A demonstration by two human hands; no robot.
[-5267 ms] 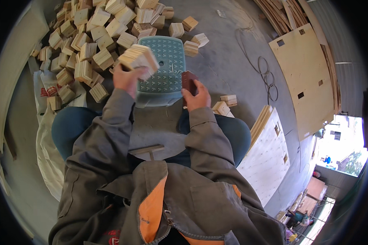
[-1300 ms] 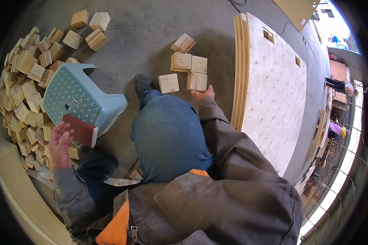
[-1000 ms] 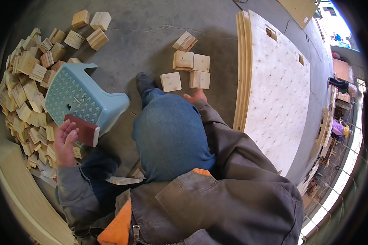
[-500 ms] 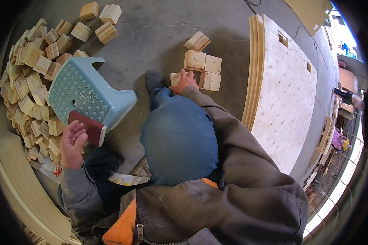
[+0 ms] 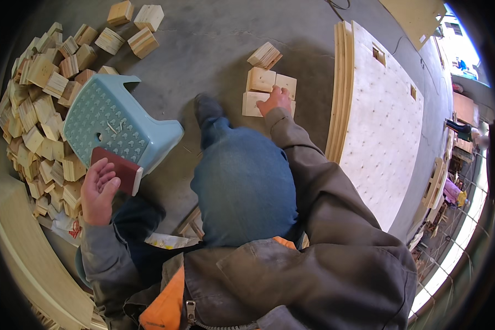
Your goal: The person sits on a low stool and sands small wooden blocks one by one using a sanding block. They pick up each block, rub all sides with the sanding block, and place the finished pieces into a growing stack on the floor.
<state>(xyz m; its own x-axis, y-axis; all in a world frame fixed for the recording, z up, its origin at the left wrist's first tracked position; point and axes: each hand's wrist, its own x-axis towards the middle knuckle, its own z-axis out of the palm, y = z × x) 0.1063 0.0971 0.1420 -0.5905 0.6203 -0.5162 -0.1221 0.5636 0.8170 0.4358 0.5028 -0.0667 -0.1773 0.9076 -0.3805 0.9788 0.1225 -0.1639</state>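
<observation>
On the floor ahead, my right hand (image 5: 276, 101) spreads over the near side of a tight group of wooden blocks. Its thumb touches the near left block (image 5: 251, 104), and its fingers reach toward the far right block (image 5: 287, 83). The hand largely covers the near right block. The far left block (image 5: 260, 79) shows in full. At left, my left hand (image 5: 99, 192) is loosely curled with its palm showing, fingertips against a flat dark red piece (image 5: 122, 171) with a pale edge. That piece overlaps the near edge of a light blue plastic stool (image 5: 107, 113).
A large heap of wooden blocks (image 5: 38, 126) lies left of the stool. One loose block (image 5: 264, 55) sits beyond the group. Stacked plywood sheets (image 5: 382, 121) stand at right. My boot (image 5: 207, 108) is left of the group.
My right hand has moved right across the blocks. The near left block has shifted right and now sits against the others. My left hand and the red piece stay almost in place.
</observation>
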